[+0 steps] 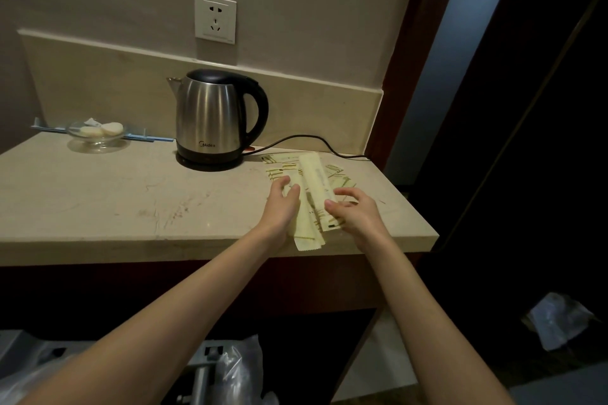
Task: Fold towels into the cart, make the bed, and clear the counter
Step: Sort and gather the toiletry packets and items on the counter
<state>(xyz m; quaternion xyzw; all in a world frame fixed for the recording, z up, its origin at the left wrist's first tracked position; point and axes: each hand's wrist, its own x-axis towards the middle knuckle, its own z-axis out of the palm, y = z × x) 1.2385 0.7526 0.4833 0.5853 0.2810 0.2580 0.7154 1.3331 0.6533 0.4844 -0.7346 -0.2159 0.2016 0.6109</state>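
Beige stone counter (98, 200) against a grey wall, low backsplash behind, dark wood trim at the right end. Far left at the back: small glass dish (95, 136) holding pale round wrapped items, with a blue strip (144, 137) lying along the backsplash behind it. Centre: steel kettle (215, 118) on its black base, spout left, handle right, cord (316, 141) running right along the back edge. Wall socket (215, 18) above the kettle, nothing plugged in. Right of the kettle: spread of pale yellow sachets (316, 181), overlapping, one long packet lying on top, another hanging slightly over the front edge. Left hand (283, 204) rests on the left side of the pile, fingers loosely curled, touching the sachets, not clamped on any. Right hand (353, 210) on the right side, thumb and fingertips closing lightly on the near end of the top packet; can't tell if it's actually gripped. Hands close together, not touching. Below the counter: clear plastic bag (237, 368) over a grey frame at bottom left-centre, crumpled plastic (556, 322) on the dark floor at right.
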